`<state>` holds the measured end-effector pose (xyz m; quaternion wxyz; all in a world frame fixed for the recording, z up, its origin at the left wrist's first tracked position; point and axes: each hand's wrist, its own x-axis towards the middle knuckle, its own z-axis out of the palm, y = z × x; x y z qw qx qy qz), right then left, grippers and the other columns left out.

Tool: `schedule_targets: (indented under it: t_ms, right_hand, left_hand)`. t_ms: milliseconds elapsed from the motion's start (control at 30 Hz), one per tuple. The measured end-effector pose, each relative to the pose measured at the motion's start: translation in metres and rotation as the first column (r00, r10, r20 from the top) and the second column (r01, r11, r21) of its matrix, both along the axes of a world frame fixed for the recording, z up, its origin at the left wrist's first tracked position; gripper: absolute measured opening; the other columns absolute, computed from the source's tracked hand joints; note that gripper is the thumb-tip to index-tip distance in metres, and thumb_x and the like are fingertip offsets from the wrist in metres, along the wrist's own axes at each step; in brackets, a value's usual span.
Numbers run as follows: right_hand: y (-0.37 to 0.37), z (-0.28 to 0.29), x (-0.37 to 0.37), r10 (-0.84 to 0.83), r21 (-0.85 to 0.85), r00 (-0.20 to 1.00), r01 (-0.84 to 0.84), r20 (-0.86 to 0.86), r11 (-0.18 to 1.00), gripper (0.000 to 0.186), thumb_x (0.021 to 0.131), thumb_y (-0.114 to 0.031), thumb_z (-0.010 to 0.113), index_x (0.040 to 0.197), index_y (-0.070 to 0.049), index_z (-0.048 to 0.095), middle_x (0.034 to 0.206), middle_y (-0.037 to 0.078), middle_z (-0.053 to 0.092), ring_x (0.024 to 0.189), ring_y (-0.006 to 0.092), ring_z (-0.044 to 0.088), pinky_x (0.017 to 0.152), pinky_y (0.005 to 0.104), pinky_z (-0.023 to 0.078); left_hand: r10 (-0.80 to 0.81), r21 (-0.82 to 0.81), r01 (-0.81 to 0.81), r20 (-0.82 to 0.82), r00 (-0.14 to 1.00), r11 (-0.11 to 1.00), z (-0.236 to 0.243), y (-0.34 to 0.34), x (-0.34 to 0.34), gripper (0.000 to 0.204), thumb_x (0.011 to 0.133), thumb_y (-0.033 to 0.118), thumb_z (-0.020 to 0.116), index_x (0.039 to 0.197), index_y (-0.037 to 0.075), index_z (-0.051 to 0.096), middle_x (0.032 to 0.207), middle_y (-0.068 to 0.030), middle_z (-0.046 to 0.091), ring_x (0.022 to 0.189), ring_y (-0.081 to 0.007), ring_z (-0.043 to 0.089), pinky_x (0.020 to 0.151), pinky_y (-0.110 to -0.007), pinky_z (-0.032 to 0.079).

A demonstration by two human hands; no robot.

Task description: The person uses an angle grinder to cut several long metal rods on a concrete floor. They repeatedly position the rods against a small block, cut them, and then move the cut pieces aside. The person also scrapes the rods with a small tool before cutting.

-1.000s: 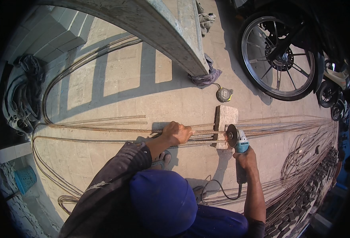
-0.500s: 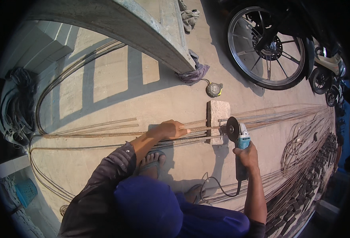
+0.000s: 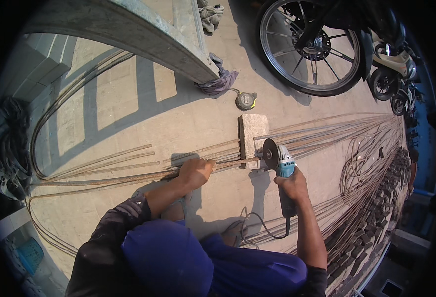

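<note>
My left hand (image 3: 196, 173) is closed around a rusty steel rod (image 3: 230, 164), which runs from the left across the near part of a rough stone block (image 3: 254, 129). In my right hand (image 3: 293, 184) is a teal and grey angle grinder (image 3: 286, 169), gripped by its body. Its dark cutting disc (image 3: 271, 154) stands upright by the block's right side, close to the rod's end. Whether disc and rod touch, I cannot tell. Shorter rods (image 3: 205, 149) lie beyond my left hand, up to the block.
A tape measure (image 3: 246, 101) lies beyond the block, near a cloth-wrapped metal frame leg (image 3: 218, 83). A motorcycle wheel (image 3: 314, 47) stands at the far right. The grinder's cord (image 3: 265, 228) loops near my foot. Long rods (image 3: 346, 126) stretch right, beside stacked dark blocks (image 3: 361, 252).
The whole view has shifted, so the scene sits further left and higher. Relative to the block, my left hand and its rod have come nearer to me. The grinder stays beside the block.
</note>
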<state>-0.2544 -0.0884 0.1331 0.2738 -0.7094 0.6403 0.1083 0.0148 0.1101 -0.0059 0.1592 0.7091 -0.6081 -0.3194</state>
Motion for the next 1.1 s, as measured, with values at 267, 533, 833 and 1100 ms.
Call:
schedule_targets:
  t_ms: [267,533,833,1100]
  right_hand:
    - [0.002,-0.008,-0.006,0.029,0.027,0.997,-0.027,-0.067,0.999,0.066,0.067,-0.032,0.081,0.118,0.006,0.064,0.11,0.027,0.073,0.105,0.0397,0.072,0.093,0.043,0.056]
    - [0.012,-0.014,-0.011,0.012,0.054,1.0,-0.01,-0.023,0.998,0.067,0.067,-0.033,0.082,0.119,0.005,0.064,0.111,0.027,0.073,0.107,0.0404,0.071,0.094,0.0435,0.055]
    - [0.011,-0.011,-0.005,0.026,0.082,0.995,-0.018,-0.094,0.996,0.065,0.068,-0.029,0.081,0.12,0.006,0.063,0.111,0.028,0.072,0.107,0.041,0.071,0.093,0.0444,0.055]
    - [0.013,-0.013,-0.015,0.04,0.075,0.997,-0.035,-0.072,0.997,0.063,0.069,-0.028,0.081,0.12,0.006,0.063,0.111,0.028,0.072,0.107,0.0412,0.071,0.093,0.0437,0.055]
  left_hand:
    - [0.026,-0.177,-0.017,0.053,0.998,0.984,-0.006,0.01,-0.006,0.014,0.096,0.015,0.057,0.102,0.004,0.063,0.066,-0.0197,0.065,0.06,-0.0381,0.067,0.05,-0.05,0.05]
    - [-0.007,-0.196,0.019,0.061,0.998,0.98,-0.015,0.011,-0.004,0.017,0.096,0.017,0.059,0.105,0.004,0.061,0.066,-0.019,0.066,0.058,-0.0364,0.067,0.048,-0.049,0.05]
    - [-0.016,-0.131,0.026,0.076,0.997,0.991,-0.009,0.01,-0.002,0.016,0.096,0.02,0.061,0.102,0.005,0.061,0.061,-0.0175,0.063,0.055,-0.0372,0.065,0.048,-0.05,0.049]
    - [-0.003,-0.159,0.01,0.049,0.999,0.987,-0.013,0.009,-0.002,0.02,0.096,0.021,0.064,0.106,0.004,0.064,0.064,-0.0172,0.065,0.056,-0.0366,0.065,0.05,-0.049,0.05]
